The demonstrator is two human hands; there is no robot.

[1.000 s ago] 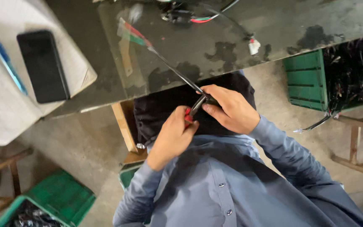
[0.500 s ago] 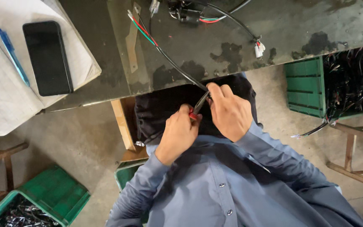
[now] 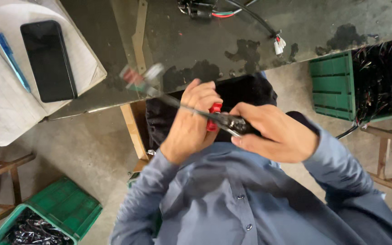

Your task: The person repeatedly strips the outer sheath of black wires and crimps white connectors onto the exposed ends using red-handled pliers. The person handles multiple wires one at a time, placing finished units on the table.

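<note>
My left hand [image 3: 190, 122] is closed around a thin black cable [image 3: 166, 97] whose blurred end with coloured wires [image 3: 134, 76] points up and to the left. A red piece [image 3: 214, 109] shows between its fingers. My right hand [image 3: 275, 134] grips a dark metal tool [image 3: 230, 122] that meets the cable right beside the left hand. Both hands are held above my lap, in front of my blue shirt [image 3: 232, 199], just below the edge of the dark worktable [image 3: 205, 50].
On the table lie a black phone [image 3: 48, 59] and a blue pen [image 3: 11, 59] on white paper, plus a wire harness with white connectors [image 3: 277, 43]. Green crates of black cables stand at right [image 3: 332, 84] and lower left [image 3: 51, 213]. Wooden frames flank me.
Both hands have shifted: the left one rose and now covers the cable from above, the right one dropped to the right. The cable's free end swung left and is blurred.
</note>
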